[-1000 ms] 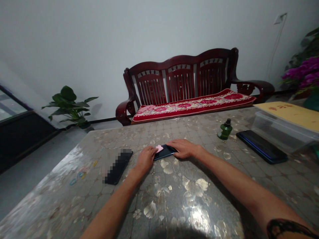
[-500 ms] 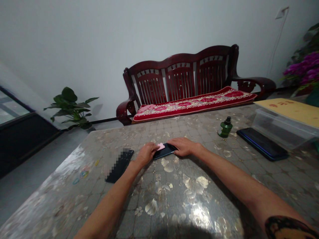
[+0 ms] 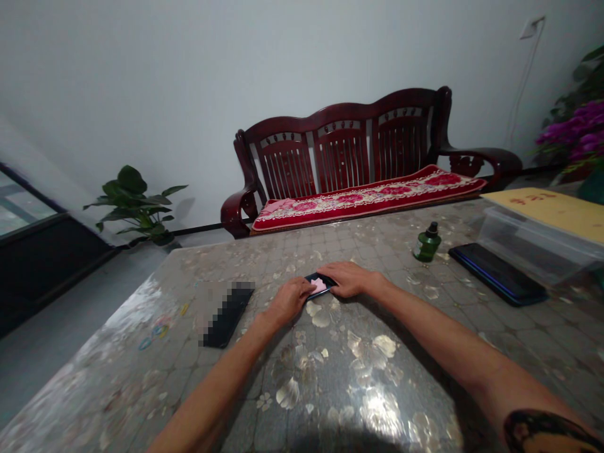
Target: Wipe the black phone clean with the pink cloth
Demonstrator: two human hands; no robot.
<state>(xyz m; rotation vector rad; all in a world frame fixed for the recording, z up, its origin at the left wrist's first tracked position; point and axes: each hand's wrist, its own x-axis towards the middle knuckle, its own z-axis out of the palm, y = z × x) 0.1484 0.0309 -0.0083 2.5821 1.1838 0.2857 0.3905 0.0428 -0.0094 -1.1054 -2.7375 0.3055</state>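
Note:
A dark phone [image 3: 317,279] lies flat on the patterned table [image 3: 358,371] in front of me, mostly covered by my hands. My left hand [image 3: 291,298] has its fingers closed on a small pink cloth [image 3: 320,286] pressed onto the phone's surface. Resting on the phone's right end, my right hand [image 3: 346,278] lies flat with its fingers stretched and holds the phone down.
A second dark phone [image 3: 228,313] lies to the left. A small green bottle [image 3: 426,243], a larger dark phone [image 3: 497,273] and a clear lidded box [image 3: 542,239] sit at the right. A wooden bench [image 3: 358,163] stands behind the table.
My left hand has slid the pink cloth to the right across the phone, from its left end toward my right hand. My right hand has stayed in place.

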